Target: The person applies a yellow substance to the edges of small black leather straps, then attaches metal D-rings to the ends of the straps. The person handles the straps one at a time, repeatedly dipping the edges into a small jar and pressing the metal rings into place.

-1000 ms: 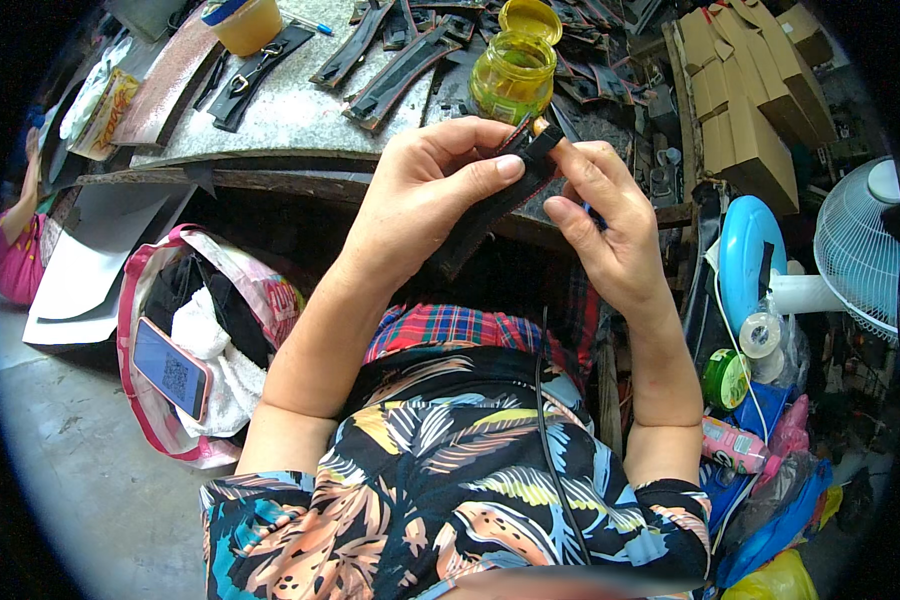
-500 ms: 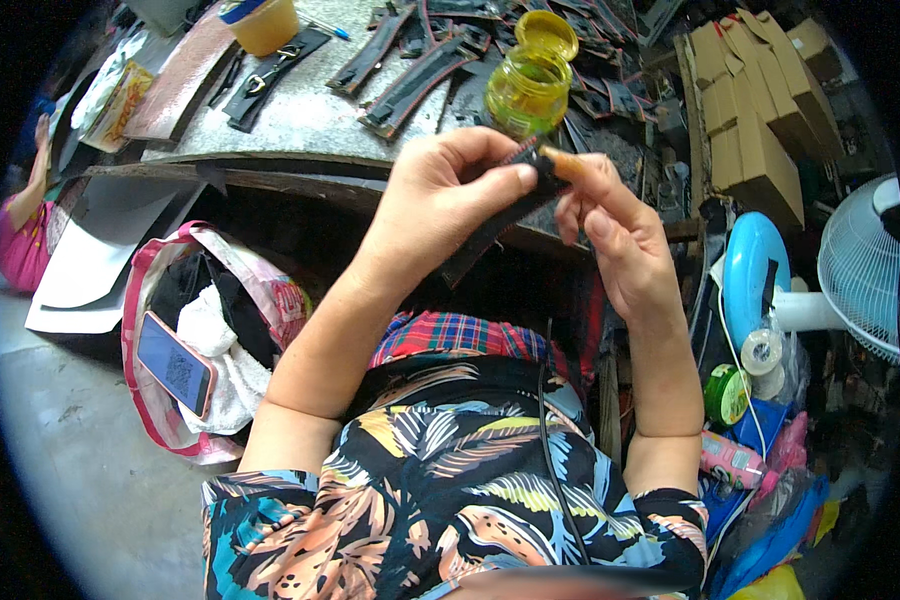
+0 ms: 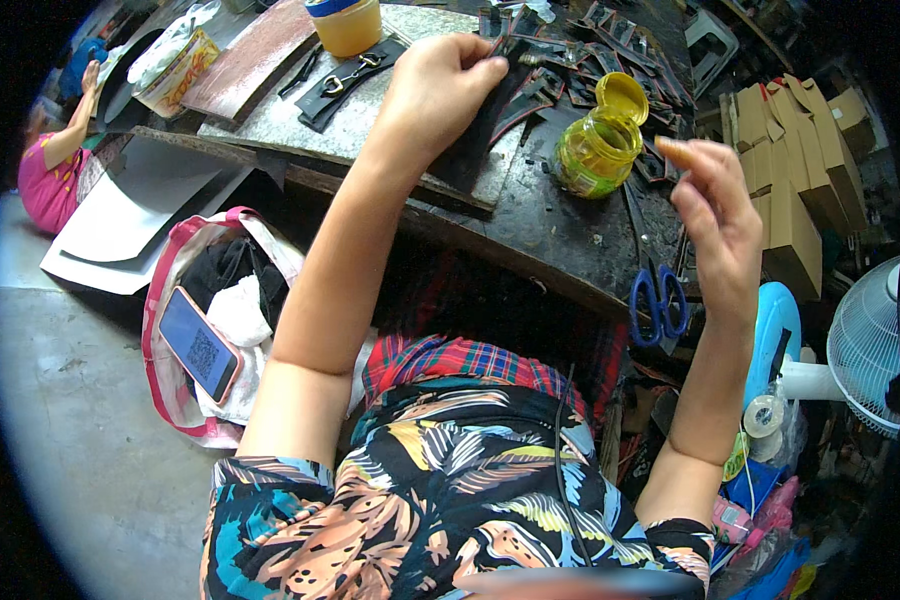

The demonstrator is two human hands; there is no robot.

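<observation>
My left hand (image 3: 435,90) is stretched over the far part of the table, thumb and fingers pinched on a black strap (image 3: 477,135) that hangs below them. Other dark red-edged straps lie right by the fingertips. Off to the right, my right hand (image 3: 718,215) is raised and holds nothing. Its index finger points out with a yellowish coating on the tip, and the other fingers are loosely bent. Between the hands stands an open jar (image 3: 585,160) with yellow-green contents and a yellow lid (image 3: 622,97) tilted up behind its mouth.
Blue-handled scissors (image 3: 658,305) jut over the table's front edge. A blue-rimmed tub (image 3: 348,28) and a buckled black strap (image 3: 348,88) lie left. Cartons (image 3: 795,240) and a fan (image 3: 865,345) stand right. A bag with a phone (image 3: 200,343) sits lower left; another person (image 3: 55,175) is beyond.
My hands have moved apart. The left carried the strap away toward the pile of straps, while the right came off it and shifted right. The view has turned, bringing the scissors into sight.
</observation>
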